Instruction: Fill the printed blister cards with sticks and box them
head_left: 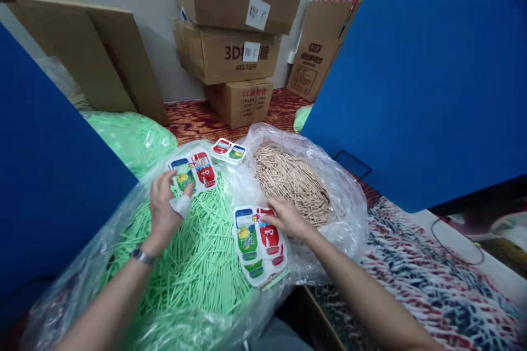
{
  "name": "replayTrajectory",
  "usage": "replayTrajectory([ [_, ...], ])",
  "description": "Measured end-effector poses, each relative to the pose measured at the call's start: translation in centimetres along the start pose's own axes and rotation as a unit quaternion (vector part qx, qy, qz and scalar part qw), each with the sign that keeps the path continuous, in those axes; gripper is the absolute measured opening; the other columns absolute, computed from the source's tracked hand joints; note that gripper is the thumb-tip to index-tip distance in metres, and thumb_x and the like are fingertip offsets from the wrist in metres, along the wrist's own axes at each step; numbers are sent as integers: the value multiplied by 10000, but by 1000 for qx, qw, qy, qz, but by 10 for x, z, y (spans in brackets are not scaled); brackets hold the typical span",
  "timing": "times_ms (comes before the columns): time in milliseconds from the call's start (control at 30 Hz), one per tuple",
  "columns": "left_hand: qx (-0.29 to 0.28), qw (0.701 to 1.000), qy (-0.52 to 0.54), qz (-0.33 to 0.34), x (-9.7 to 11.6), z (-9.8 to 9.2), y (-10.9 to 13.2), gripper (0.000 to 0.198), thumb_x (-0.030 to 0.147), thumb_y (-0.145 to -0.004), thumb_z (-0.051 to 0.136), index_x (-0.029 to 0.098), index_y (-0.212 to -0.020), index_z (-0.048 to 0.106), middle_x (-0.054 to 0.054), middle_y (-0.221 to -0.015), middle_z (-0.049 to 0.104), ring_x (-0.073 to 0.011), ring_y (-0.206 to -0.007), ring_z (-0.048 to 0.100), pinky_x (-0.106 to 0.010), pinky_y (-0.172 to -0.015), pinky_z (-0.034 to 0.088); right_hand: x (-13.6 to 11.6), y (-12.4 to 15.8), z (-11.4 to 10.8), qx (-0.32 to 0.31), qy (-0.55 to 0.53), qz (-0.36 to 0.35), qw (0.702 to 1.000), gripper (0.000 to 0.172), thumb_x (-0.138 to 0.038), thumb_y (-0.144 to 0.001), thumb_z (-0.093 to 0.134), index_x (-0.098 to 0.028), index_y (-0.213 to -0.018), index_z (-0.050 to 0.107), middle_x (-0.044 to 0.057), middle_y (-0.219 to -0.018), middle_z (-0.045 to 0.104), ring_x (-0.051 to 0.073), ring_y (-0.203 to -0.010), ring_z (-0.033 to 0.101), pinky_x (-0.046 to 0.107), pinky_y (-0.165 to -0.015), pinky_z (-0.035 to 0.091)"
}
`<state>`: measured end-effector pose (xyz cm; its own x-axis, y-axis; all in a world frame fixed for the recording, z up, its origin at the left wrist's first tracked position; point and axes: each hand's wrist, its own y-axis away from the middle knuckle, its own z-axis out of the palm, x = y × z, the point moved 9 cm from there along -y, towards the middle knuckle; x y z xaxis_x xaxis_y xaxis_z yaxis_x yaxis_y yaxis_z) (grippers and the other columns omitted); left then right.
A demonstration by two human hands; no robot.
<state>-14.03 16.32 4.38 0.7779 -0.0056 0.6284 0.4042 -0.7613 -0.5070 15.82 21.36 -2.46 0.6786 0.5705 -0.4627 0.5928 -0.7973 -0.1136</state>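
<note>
My left hand (164, 211), with white tape on the thumb, is at the lower left edge of a twin candy pack (203, 170) printed Cola and Sprite. Its fingers are curled, with a gap between them and the thumb. The pack lies on thin green sticks (197, 252) in a clear plastic bag. My right hand (290, 218) grips the upper right edge of another such twin pack (247, 233), a finger across its front. A similar pack (256, 270) shows partly beneath it. Behind, a third spot has a twin pack (229, 151) lying tilted on the plastic.
Brown sticks (292, 181) fill a second clear bag to the right. Stacked cartons (236, 55) stand by the wall. Large blue panels (428, 93) flank both sides. Another bag of green sticks (132, 134) sits at the left, and a shaggy rug (411, 274) covers the right.
</note>
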Motion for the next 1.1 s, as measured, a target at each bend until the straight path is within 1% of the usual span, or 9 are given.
replayTrajectory([
  [167, -170, 970, 163, -66, 36, 28, 79, 453, 407, -771, 642, 181, -1157, 567, -109, -1135, 630, -257, -971, 620, -399, -823, 514, -16, 6, -31, 81, -98, 45, 991, 163, -310, -856, 549, -195, -758, 488, -13, -706, 527, 134, -670, 495, 240, -623, 356],
  [300, -250, 920, 278, -119, 51, 53, 119, 819, 352, -686, 739, 219, -1397, 356, -146, -1440, 420, -315, -1267, 452, -470, -1034, 383, -59, 10, -37, 34, -255, 43, 965, 218, -402, -868, 533, -205, -796, 473, -52, -632, 451, 94, -552, 408, 217, -527, 307],
  [400, -286, 872, 364, -160, 57, 66, 125, 946, 323, -617, 793, 251, -1427, 308, -143, -1451, 407, -326, -1288, 433, -472, -1045, 373, -93, 12, -24, -43, -450, 23, 892, 287, -483, -847, 536, -216, -841, 430, -61, -649, 418, 79, -535, 379, 196, -489, 309],
  [500, -342, 797, 447, -218, 65, 76, 129, 757, 349, -609, 792, 202, -1296, 509, -140, -1201, 637, -315, -1070, 619, -434, -913, 494, -107, 10, -16, -73, -549, 5, 833, 340, -529, -817, 554, -220, -850, 416, -60, -666, 433, 74, -535, 395, 189, -485, 328],
  [567, -368, 781, 442, -244, 67, 77, 130, 497, 356, -629, 776, 150, -1067, 666, -105, -925, 730, -277, -842, 688, -381, -785, 546, -100, 8, -16, -46, -514, 16, 856, 318, -512, -816, 566, -218, -858, 453, -62, -650, 442, 73, -524, 393, 188, -485, 329],
  [700, -370, 821, 367, -235, 66, 75, 127, 210, 329, -632, 764, 137, -614, 683, -24, -575, 669, -195, -556, 621, -283, -574, 518, -90, 10, -30, 50, -319, -14, 946, 213, -404, -808, 627, -198, -794, 573, -38, -660, 542, 93, -587, 480, 208, -572, 377],
  [933, -317, 843, 361, -242, 57, 78, 124, 174, 277, -549, 809, 170, -642, 708, -3, -656, 720, -180, -584, 632, -252, -585, 532, -103, 19, -36, 11, -242, -134, 961, 195, -279, -919, 470, -190, -978, 633, 37, -892, 682, 133, -815, 632, 235, -735, 463],
  [1033, -303, 838, 354, -283, 51, 78, 127, 236, 318, -542, 810, 175, -711, 728, -33, -704, 753, -225, -630, 671, -298, -616, 562, -53, 1, -46, 8, -257, -51, 965, 253, -316, -953, 404, -202, -1088, 585, 28, -990, 671, 127, -872, 637, 238, -745, 485],
  [1100, -288, 838, 357, -296, 53, 73, 129, 237, 328, -525, 818, 169, -664, 711, -40, -659, 744, -234, -600, 669, -307, -585, 563, 6, -13, -64, 74, -131, 90, 985, 312, -315, -980, 314, -178, -1122, 557, 40, -1008, 658, 120, -862, 629, 225, -736, 475],
])
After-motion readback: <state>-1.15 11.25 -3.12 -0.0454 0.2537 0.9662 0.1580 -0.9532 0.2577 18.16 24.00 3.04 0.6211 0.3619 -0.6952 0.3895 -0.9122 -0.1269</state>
